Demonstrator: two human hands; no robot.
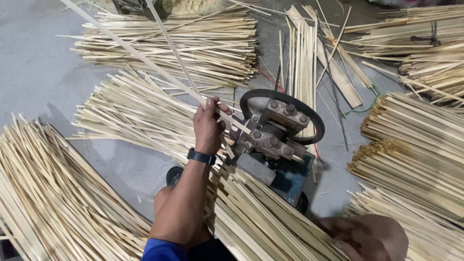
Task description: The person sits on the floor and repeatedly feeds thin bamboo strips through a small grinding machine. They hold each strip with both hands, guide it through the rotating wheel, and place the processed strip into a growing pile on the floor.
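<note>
While raised, left hand (209, 126) – grip pinching bamboo strip (145, 58) | splitting machine (274, 135) beside

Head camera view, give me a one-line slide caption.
Left hand feeds a bamboo strip into a small splitting machine, amid piled strips on the floor.

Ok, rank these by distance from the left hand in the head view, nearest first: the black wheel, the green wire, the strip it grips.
1. Bamboo strip: gripped in the left hand, running up-left.
2. Black wheel: just right of the hand, on the small machine.
3. Green wire: far right, by the stacked bundles.
</note>
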